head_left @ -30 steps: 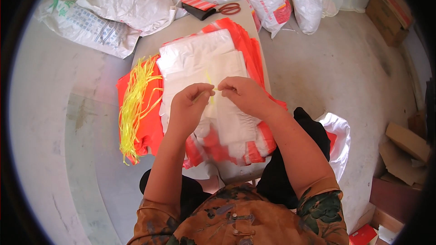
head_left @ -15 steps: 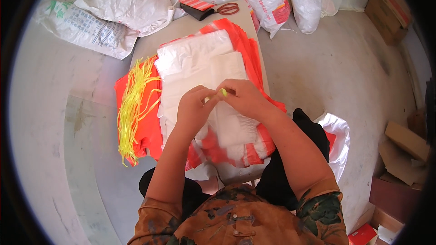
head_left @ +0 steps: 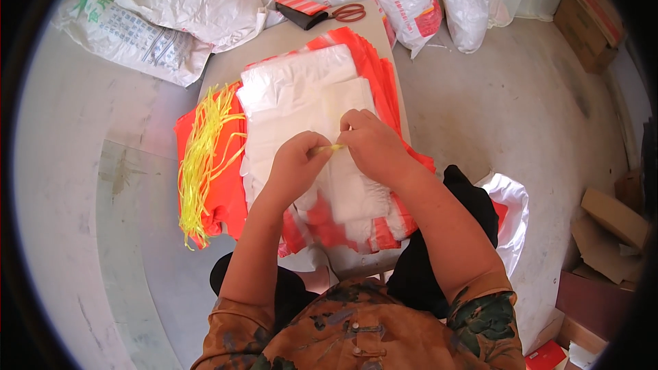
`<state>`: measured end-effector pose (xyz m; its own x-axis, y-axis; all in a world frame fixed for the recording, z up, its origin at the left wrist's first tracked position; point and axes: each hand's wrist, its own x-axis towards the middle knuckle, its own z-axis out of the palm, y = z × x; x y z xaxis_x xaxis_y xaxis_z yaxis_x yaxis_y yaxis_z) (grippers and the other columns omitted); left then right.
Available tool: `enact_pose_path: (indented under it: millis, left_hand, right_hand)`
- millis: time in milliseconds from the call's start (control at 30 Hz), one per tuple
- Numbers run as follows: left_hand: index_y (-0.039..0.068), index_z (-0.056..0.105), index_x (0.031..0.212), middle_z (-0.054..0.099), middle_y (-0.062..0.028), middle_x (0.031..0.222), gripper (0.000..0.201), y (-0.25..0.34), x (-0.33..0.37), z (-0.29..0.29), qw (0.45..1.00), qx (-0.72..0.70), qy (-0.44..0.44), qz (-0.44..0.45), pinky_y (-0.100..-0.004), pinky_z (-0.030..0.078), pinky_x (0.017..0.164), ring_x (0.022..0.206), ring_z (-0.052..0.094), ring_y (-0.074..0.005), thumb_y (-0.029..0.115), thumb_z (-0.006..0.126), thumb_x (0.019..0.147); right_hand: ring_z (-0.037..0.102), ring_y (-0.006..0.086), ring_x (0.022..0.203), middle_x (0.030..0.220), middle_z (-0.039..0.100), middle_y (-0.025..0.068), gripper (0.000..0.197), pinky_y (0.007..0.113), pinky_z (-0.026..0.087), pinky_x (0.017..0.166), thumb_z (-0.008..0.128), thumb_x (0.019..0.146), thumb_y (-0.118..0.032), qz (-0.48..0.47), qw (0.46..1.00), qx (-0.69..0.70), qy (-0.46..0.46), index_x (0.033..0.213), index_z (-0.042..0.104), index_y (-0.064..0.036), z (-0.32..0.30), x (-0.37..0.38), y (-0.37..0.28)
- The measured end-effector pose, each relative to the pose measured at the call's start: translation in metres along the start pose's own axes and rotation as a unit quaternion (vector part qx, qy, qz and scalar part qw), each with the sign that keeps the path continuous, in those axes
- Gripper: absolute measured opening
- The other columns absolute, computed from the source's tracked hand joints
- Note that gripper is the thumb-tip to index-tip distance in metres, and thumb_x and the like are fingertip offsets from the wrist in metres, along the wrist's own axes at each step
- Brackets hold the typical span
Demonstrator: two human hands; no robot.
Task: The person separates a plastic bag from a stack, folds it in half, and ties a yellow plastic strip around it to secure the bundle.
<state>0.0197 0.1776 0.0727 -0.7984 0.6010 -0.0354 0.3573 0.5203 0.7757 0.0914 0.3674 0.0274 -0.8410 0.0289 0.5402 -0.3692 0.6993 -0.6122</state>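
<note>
A strip (head_left: pixel 335 147) spans the gap over the white plastic (head_left: pixel 288 113), pinched by the left hand (head_left: pixel 296 163) and, seemingly, the right hand (head_left: pixel 374 145), whose fingertips are partly hidden. Red plastic (head_left: pixel 384 85) lies underneath; scissors (head_left: pixel 348 12) rest beyond, on the table (head_left: pixel 223 72).

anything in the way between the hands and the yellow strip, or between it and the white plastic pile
Nothing visible: the left hand and right hand pinch the yellow strip above the white plastic pile. What they cover can't be told.
</note>
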Motion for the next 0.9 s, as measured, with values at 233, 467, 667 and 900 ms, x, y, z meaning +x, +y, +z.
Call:
enact_pose_path:
  millis: [233, 467, 667, 900]
  left_hand:
    - [0.000, 0.068, 0.097, 0.062, -0.0009, 0.081, 0.007, -0.018, 0.002, -0.001, 0.994, -0.105, -0.017, 0.008, -0.0258, 0.047, 0.070, 0.076, 0.054, -0.0073, 0.007, 0.070, 0.095]
    - [0.000, 0.069, 0.096, 0.066, -0.0058, 0.083, 0.008, -0.023, 0.006, -0.003, 0.998, -0.068, 0.002, 0.003, -0.0302, 0.050, 0.073, 0.078, 0.061, -0.0152, 0.007, 0.066, 0.095]
    - [0.000, 0.066, 0.087, 0.064, -0.0198, 0.083, 0.009, -0.025, 0.007, -0.002, 0.960, 0.225, 0.105, 0.131, -0.0483, 0.051, 0.074, 0.083, 0.062, -0.0408, 0.007, 0.064, 0.090]
    - [-0.001, 0.063, 0.084, 0.062, -0.0193, 0.081, 0.009, -0.035, 0.002, 0.009, 0.940, 0.286, 0.130, 0.132, -0.0503, 0.049, 0.072, 0.080, 0.061, -0.0412, 0.006, 0.064, 0.090]
  right_hand:
    - [0.065, 0.0331, 0.086, 0.089, 0.069, 0.0122, 0.008, 0.044, 0.052, 0.076, 0.065, 0.087, -0.009, 0.089, 0.978, 0.063, -0.175, 0.089, 0.071, -0.0045, -0.026, 0.013, -0.016]
    - [0.064, 0.0321, 0.084, 0.090, 0.070, 0.0112, 0.008, 0.043, 0.053, 0.075, 0.068, 0.088, -0.012, 0.020, 0.996, -0.042, -0.071, 0.090, 0.073, -0.0061, -0.002, 0.004, -0.006]
    - [0.064, 0.0268, 0.091, 0.095, 0.071, 0.0046, 0.012, 0.039, 0.054, 0.080, 0.073, 0.085, -0.009, -0.046, 0.998, -0.042, 0.009, 0.096, 0.077, -0.0075, -0.005, -0.002, 0.004]
    - [0.065, 0.0265, 0.090, 0.096, 0.071, 0.0044, 0.007, 0.039, 0.054, 0.080, 0.074, 0.084, -0.009, -0.071, 0.995, -0.071, 0.003, 0.090, 0.078, -0.0077, -0.015, -0.003, 0.009]
